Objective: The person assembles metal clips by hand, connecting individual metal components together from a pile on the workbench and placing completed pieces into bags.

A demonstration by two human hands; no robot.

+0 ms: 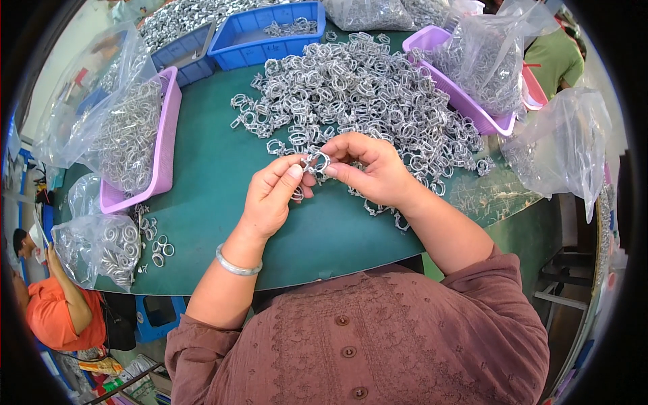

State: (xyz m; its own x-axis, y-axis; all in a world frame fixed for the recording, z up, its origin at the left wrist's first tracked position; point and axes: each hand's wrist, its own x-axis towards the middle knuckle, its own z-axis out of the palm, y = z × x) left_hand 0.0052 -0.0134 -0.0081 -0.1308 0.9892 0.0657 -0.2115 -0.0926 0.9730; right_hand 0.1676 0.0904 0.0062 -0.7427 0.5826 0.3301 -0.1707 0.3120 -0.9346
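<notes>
Between both hands, above the green tabletop [209, 142], is a small silver metal ring [320, 162]. My left hand [272, 194] pinches its left side between thumb and fingers, and a second ring-shaped piece [298, 194] shows at those fingers. With thumb and forefinger, my right hand [371, 169] grips the ring's right side. Just beyond my hands spreads a large heap of similar silver rings [358, 88], some lying right beside my right hand. Finer detail of the held ring is too small to make out.
At left stands a purple basket [169, 135] with a bag of rings; another purple basket [466, 101] is at far right. A blue bin [263, 50] sits at the back. Loose rings [162, 250] and a plastic bag [94, 250] lie near left. A person in orange [64, 314] is at left.
</notes>
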